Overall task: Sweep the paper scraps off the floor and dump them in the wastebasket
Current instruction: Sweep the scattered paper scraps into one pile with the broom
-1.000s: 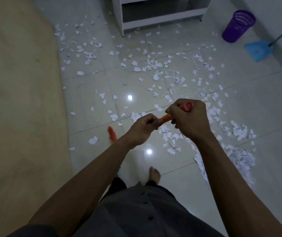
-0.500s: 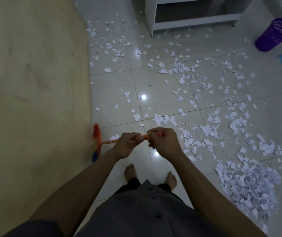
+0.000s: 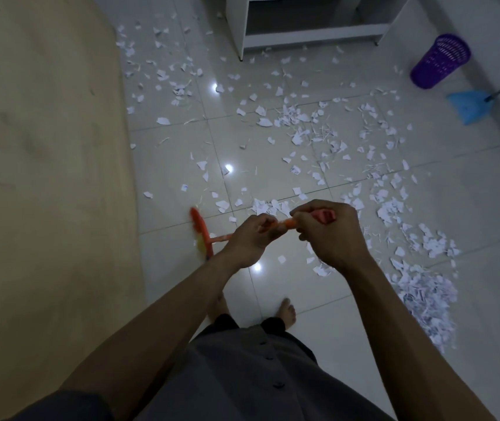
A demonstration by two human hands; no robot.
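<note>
Field notes, mid-sweep.

- I am gripping the broom with both hands. The left hand is lower on the orange shaft, its fingers wrapping it. The right hand is clenching the pink end grip. The hands are almost touching.
- The broom head is sitting low at the foot of the beige wall, left of my bare feet. It is blurred, so I cannot tell whether the bristles are touching the floor.
- Long axis: the handle is running nearly across the view. The head is pointing left and down toward the wall, and the grip end is pointing right toward the pile. The head bar is lying along the wall.
- My reading: I am working loose scraps rightward into that pile.
- Doing it well is probably meaning short, low strokes with the bristles flat, drawn from the wall toward the pile. Light paper flicks away under hard strokes.
- Much is lying unswept toward the shelf. The dustpan and wastebasket are waiting far right, well apart from the pile.
</note>
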